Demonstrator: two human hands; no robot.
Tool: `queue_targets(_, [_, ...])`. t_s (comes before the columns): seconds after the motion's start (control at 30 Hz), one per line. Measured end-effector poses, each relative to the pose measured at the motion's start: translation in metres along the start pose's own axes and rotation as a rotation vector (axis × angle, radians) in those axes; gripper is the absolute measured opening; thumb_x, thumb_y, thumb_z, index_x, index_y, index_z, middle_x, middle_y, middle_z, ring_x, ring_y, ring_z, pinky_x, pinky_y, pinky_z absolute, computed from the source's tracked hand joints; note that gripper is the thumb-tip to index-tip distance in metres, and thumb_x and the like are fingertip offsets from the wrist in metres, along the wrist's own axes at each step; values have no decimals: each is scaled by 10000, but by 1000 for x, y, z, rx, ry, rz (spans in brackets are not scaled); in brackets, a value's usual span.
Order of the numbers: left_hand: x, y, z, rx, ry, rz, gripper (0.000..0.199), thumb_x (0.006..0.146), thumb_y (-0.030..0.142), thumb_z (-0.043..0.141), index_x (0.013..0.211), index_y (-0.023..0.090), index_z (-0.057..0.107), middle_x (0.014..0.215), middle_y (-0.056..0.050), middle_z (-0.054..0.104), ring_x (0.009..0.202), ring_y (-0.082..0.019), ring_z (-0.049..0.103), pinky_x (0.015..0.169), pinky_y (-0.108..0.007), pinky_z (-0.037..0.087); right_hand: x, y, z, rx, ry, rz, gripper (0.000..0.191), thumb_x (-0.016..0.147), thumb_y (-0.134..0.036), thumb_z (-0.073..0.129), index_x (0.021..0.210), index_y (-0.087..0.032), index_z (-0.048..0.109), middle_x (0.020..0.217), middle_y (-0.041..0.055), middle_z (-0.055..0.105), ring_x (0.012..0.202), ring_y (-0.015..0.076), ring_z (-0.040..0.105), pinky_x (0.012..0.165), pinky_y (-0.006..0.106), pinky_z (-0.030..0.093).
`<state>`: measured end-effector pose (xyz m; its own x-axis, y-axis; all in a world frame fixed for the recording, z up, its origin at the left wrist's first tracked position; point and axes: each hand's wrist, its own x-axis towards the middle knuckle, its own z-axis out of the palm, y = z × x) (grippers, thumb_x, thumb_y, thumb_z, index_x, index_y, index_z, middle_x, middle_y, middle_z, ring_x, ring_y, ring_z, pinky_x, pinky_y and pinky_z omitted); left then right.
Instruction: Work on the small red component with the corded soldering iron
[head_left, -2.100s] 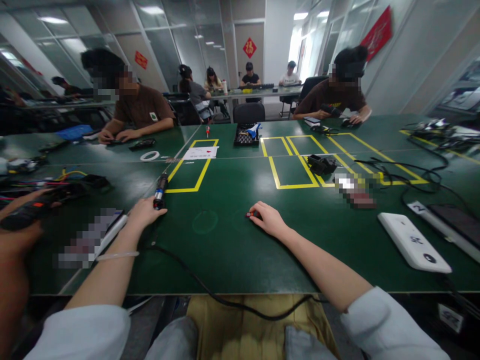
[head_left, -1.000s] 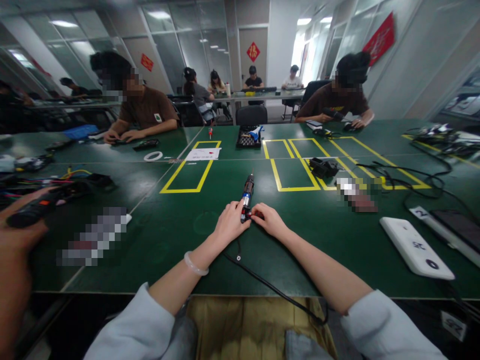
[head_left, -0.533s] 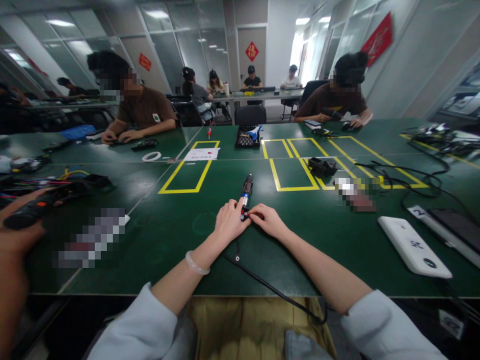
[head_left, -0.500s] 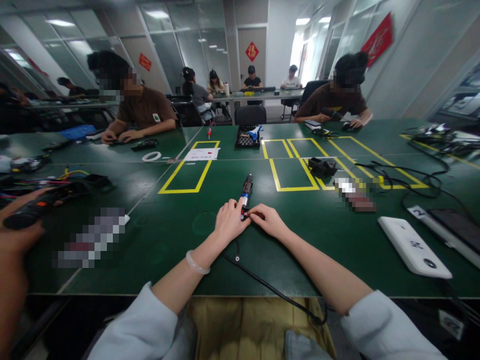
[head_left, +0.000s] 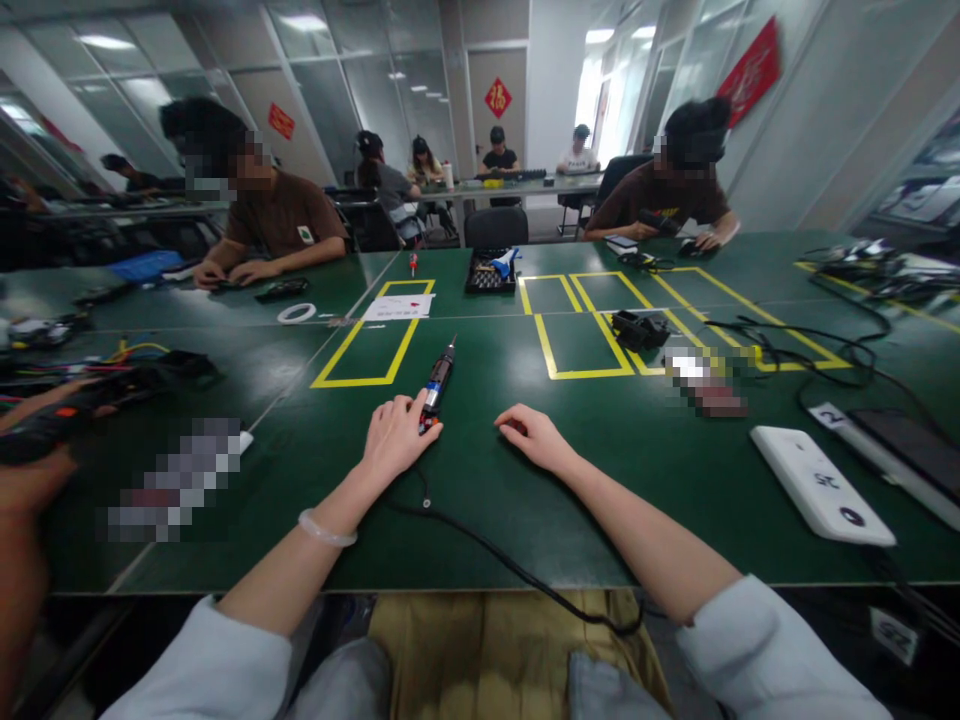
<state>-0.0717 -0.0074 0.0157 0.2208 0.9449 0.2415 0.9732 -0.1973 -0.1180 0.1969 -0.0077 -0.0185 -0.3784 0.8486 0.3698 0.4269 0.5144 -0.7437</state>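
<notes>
Held the electric screwdriver [head_left: 439,378] against the green surface [head_left: 480,500] with the partly closed left hand [head_left: 396,432]; rested the right hand [head_left: 536,438] apart from it, loosely curled, with any contents too hidden to tell.

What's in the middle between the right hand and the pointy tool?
Only bare green table lies between the right hand and the pointy tool; the head view shows it.

a green table [head_left: 465,540] bears a white power bank [head_left: 821,485].
</notes>
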Motion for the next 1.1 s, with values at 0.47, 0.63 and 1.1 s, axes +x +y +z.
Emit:
queue_targets(0.47, [-4, -163, 7, 226, -159, -315, 684, 904, 581, 364, 1437, 154, 408, 1290, -185, 547, 1142, -375, 495, 1080, -609, 115, 0, 0, 1, -25, -40, 13, 113, 881, -167, 564, 920, -174, 670, 869, 30, 624, 700, 120, 535, 677, 249, 422])
queue_targets(0.63, [-4, -171, 2, 268, -156, -351, 667, 899, 582, 397, 1387, 129, 438, 1258, -170, 567, 1105, -354, 506, 1060, -610, 154, 0, 0, 1, -24, -50, 10, 114, 876, -155, 567, 919, -170, 671, 876, 32, 628, 709, 121, 540, 688, 250, 424])
queue_targets(1.1, [19, -95, -10, -124, 20, -283, 337, 890, 407, 416, 1001, 169, 628, 947, -129, 692, 925, -294, 631, 960, -450, 388, 2, -1, 0, -31, -59, 8, 115, 883, -163, 558, 918, -173, 668, 871, 28, 622, 708, 118, 540, 683, 242, 419])
